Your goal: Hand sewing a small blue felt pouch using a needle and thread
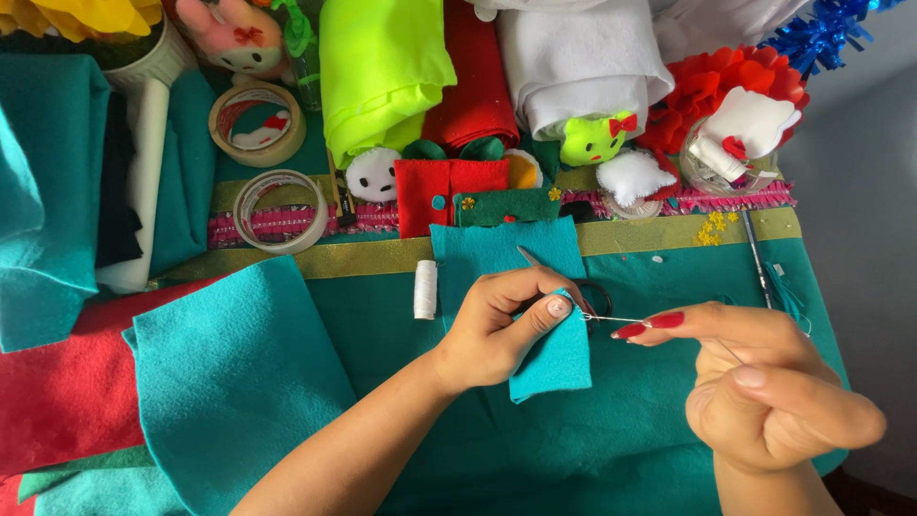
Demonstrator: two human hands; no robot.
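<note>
Left hand (497, 330): grip closed on a small teal felt piece (554, 358) — thumb on top, fingers curled behind it, pinching near its upper edge.
Right hand (764, 382): grip closed on a thin needle (611, 319), pinched between thumb and forefinger with red nails; the needle tip sits right at the edge of the felt piece by the left thumb.
Thread: a fine strand trails from the needle toward the right hand, pretty hard to follow past the fingers.
Where the felt piece is: held up just above the counter (621, 430), roughly centre of view, between both hands.
Counter: covered in teal cloth, with a gold ribbon band (669, 234) running across it.
Under the hands: a bigger teal felt sheet (478, 253) lies flat behind the left hand, and black scissors (597, 296) peek out from beneath — mostly hidden.
Spool: a white thread spool (425, 290) stands just left of the left hand.
Left side: a large teal felt sheet (229, 373) over red felt (57, 382).
Tape: two rolls of tape (282, 210) sit near the back left.
Back row: folded neon yellow fabric (382, 67), red and white fabric (573, 67), small stuffed felt figures, a red felt flower (707, 86).
Far right: a slim metal tool (757, 258) lies on the counter.
</note>
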